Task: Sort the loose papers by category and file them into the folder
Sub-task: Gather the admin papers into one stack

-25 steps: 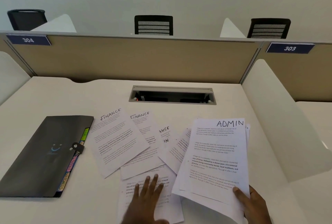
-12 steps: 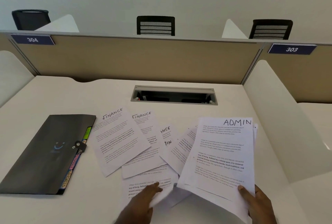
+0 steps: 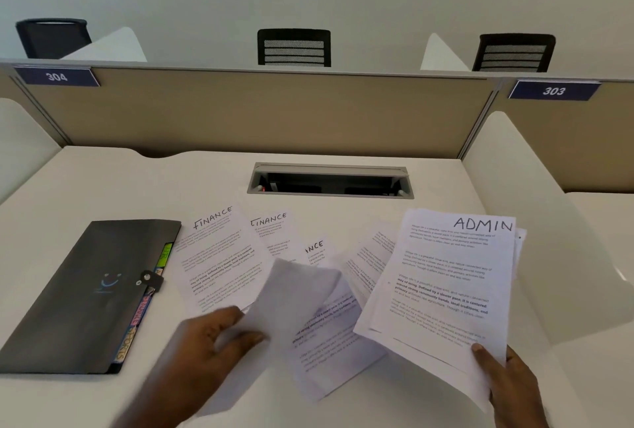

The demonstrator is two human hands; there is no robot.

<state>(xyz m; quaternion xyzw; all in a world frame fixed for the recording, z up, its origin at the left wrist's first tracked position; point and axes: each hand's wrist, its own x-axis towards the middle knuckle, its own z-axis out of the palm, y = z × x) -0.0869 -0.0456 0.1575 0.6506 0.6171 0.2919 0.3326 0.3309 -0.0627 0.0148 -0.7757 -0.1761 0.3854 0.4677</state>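
A dark grey folder [image 3: 85, 294] with coloured index tabs lies shut at the left of the desk. Loose sheets headed FINANCE [image 3: 219, 256] fan out across the middle. My right hand [image 3: 507, 390] holds a stack of papers headed ADMIN [image 3: 446, 283] by its lower right corner, raised off the desk. My left hand [image 3: 202, 352] pinches one blurred white sheet [image 3: 295, 294] by its edge and has it lifted over the fanned papers. Another printed sheet [image 3: 329, 342] lies flat beneath it.
A cable tray opening [image 3: 329, 180] sits in the desk behind the papers. A beige partition [image 3: 260, 112] closes the back, a white divider [image 3: 535, 222] the right side. Black chairs [image 3: 294, 47] stand beyond the partition.
My left hand went from lying flat on the bottom sheet to pinching it and lifting it up and leftwards. The ADMIN stack has shifted slightly right in my right hand.
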